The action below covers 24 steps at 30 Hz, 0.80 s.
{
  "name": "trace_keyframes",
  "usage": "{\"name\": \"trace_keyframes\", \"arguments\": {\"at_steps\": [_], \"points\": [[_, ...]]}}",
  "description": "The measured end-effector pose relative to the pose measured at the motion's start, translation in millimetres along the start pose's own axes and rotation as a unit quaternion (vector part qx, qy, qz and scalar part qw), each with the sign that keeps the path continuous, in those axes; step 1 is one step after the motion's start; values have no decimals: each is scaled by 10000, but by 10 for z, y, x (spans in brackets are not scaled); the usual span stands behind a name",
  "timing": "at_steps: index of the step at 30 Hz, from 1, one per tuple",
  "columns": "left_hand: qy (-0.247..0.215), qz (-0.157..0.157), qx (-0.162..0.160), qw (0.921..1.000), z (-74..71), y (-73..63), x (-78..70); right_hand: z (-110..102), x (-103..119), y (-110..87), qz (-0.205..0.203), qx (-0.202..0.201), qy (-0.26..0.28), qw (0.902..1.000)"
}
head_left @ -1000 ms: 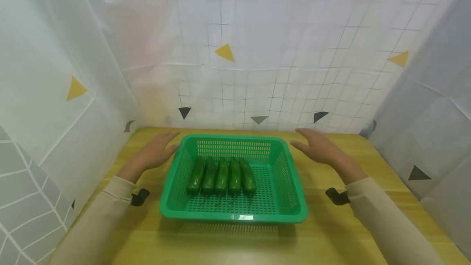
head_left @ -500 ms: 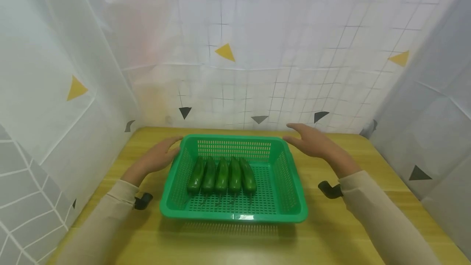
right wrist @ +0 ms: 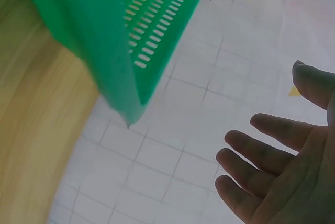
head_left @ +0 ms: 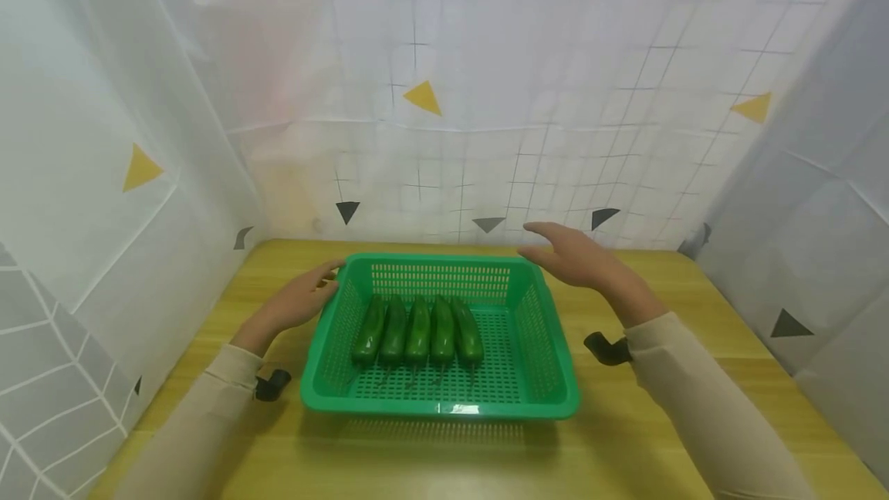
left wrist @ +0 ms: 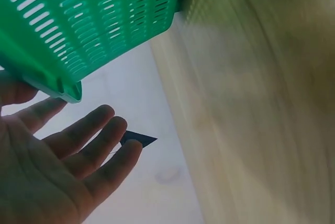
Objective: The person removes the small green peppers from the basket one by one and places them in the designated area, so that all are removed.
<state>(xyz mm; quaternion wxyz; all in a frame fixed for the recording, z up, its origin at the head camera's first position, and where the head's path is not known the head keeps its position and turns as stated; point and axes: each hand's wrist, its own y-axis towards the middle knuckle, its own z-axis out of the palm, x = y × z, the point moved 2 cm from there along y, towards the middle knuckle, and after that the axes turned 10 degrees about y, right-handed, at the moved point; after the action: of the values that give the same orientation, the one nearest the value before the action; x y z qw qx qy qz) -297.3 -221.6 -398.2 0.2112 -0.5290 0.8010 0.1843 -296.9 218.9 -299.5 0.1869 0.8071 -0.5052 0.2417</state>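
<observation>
A green plastic basket (head_left: 439,409) with slotted walls stands on the table. Inside it, several long, glossy green peppers (head_left: 418,332) lie side by side towards the left, their thin stems facing the near wall. My left hand (head_left: 300,301) is at the basket's far left corner, with the thumb and index finger right at the rim (left wrist: 70,92) and the other fingers loosely extended below. Above and beyond the far right corner is my right hand (head_left: 572,255), fingers spread and holding nothing. The right wrist view shows a gap between its fingers (right wrist: 246,164) and the basket.
The wooden table (head_left: 430,465) runs back to a white patterned sheet (head_left: 486,60) hung behind it. Similar sheets (head_left: 833,253) enclose both sides. A black wrist mount (head_left: 273,384) sticks out below the left sleeve, another mount (head_left: 607,348) below the right.
My right hand has moved left and slightly up, nearer the basket's far right corner. The left hand has shifted slightly right to the rim. Basket and peppers have stayed put.
</observation>
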Motion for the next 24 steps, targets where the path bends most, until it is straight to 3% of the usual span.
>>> {"name": "trace_keyframes", "arguments": {"at_steps": [11, 18, 24], "points": [[-510, -140, -210, 9984, 61, -5, 19, 21, 152, 85, 2, -21, 161, 9999], [-1212, -211, -132, 9923, 98, -5, 62, 74, 223, 147, -50, 54, 320, 9995], [-1534, -285, -65, 9877, 132, -1, 92, 150, 268, 204, -67, 107, 482, 9988]]}}
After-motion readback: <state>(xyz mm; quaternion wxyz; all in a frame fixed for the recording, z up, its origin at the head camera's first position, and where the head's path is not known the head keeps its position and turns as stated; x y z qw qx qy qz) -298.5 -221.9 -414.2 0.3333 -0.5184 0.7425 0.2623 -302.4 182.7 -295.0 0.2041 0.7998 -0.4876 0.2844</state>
